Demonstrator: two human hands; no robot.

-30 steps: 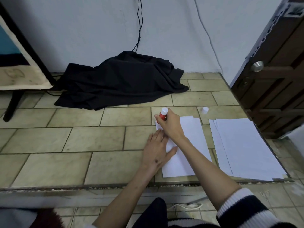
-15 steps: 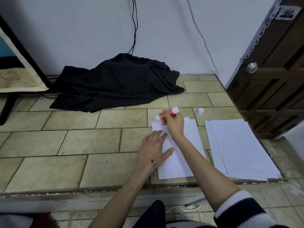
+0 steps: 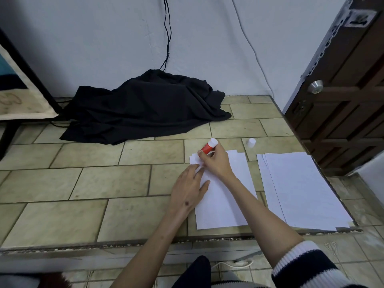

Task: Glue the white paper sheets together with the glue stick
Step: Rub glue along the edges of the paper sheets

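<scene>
A white paper sheet [image 3: 226,196] lies on the tiled floor in front of me, with another sheet's edges showing under it. My right hand [image 3: 217,162] grips a red glue stick [image 3: 208,148] with a white end, tilted, its lower tip at the sheet's far left corner. My left hand [image 3: 190,189] lies flat, fingers spread, pressing the sheet's left edge. To the right lies a fanned stack of white sheets [image 3: 301,190]. The glue stick's white cap [image 3: 251,142] stands on the floor beyond the papers.
A heap of black cloth [image 3: 145,107] lies against the wall, with cables hanging above it. A dark wooden door [image 3: 342,96] stands at the right. A black-framed board [image 3: 20,96] leans at the left. A floor step edge [image 3: 124,244] runs in front of me.
My right hand has tipped the glue stick from upright to slanted and brought its tip down onto the sheet's far left corner. My left hand stays pressed on the paper.
</scene>
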